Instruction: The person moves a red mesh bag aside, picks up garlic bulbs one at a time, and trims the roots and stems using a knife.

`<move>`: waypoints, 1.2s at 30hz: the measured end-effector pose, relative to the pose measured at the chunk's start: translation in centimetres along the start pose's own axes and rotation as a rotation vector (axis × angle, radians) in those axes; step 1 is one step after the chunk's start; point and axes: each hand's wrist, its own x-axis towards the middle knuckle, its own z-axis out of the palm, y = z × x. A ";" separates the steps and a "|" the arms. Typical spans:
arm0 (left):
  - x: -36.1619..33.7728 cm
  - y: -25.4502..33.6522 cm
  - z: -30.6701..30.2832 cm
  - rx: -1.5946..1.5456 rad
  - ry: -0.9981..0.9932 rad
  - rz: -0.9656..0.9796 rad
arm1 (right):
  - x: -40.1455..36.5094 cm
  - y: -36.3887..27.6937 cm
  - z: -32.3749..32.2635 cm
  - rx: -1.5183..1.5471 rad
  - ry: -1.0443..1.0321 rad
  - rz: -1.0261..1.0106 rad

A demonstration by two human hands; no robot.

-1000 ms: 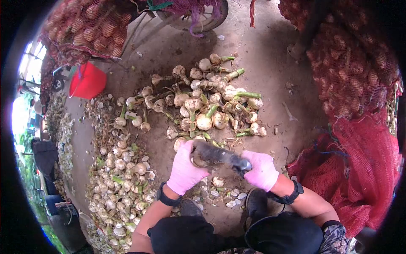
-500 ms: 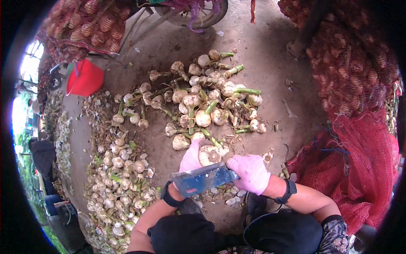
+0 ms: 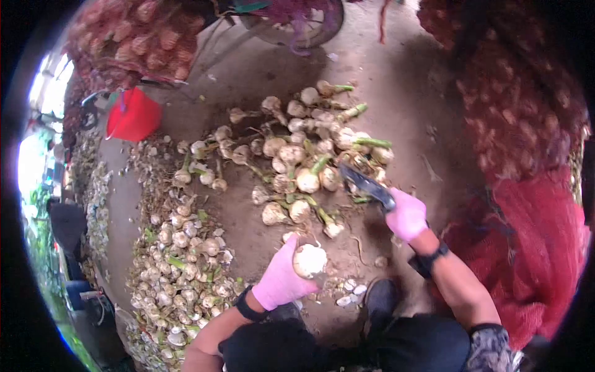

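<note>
My left hand (image 3: 283,277), in a pink glove, is wrapped round a garlic bulb (image 3: 309,261) whose pale, cut-looking face is turned up. To the right and farther forward, my right hand (image 3: 406,214), gloved in pink too, grips the dark handle of a broad knife (image 3: 365,185). The blade points up and left, over the right side of a heap of garlic bulbs with green stems (image 3: 291,154). Whether the blade touches them I cannot tell. Trimmed bulbs (image 3: 180,248) lie piled on the left.
A red bucket (image 3: 135,116) stands at the upper left, under a net sack of bulbs (image 3: 145,40). Full net sacks (image 3: 511,118) and a loose red net (image 3: 527,248) line the right side. A wheel (image 3: 304,25) is at the top. White peelings (image 3: 350,290) lie near my feet.
My right hand has swung the knife forward and right, away from the bulb. My left hand has come closer to me, still holding the bulb, now with its pale side showing.
</note>
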 end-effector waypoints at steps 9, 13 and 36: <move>-3.4 -6.6 -9.3 1.273 -0.555 -0.538 | -2.8 -1.4 -0.2 0.077 -0.059 0.031; 3.0 -4.8 -2.0 0.873 -0.194 0.049 | -2.7 -1.2 0.7 0.116 -0.051 0.028; 5.0 -1.0 1.3 -0.183 -0.099 0.123 | -5.7 -6.2 -2.6 0.097 -0.080 -0.454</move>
